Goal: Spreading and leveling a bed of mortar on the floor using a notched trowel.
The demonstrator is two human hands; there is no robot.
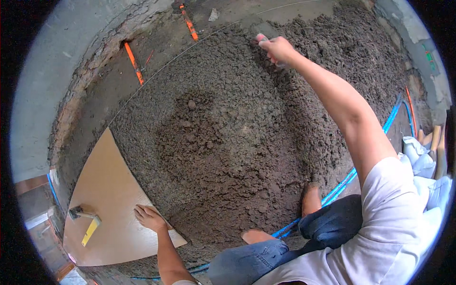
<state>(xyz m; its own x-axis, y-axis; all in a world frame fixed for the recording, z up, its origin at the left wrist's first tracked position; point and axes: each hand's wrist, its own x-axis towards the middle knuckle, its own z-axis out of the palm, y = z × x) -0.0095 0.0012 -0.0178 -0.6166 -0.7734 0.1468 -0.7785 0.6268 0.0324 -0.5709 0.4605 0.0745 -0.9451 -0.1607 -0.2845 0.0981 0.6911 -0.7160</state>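
On slab [116, 190], left hand [150, 218] palm-down; right hand [280, 50] outstretched, gripping trowel [261, 37].

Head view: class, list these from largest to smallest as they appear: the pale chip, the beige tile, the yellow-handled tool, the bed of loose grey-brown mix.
1. Bed of loose grey-brown mix
2. Beige tile
3. Yellow-handled tool
4. Pale chip
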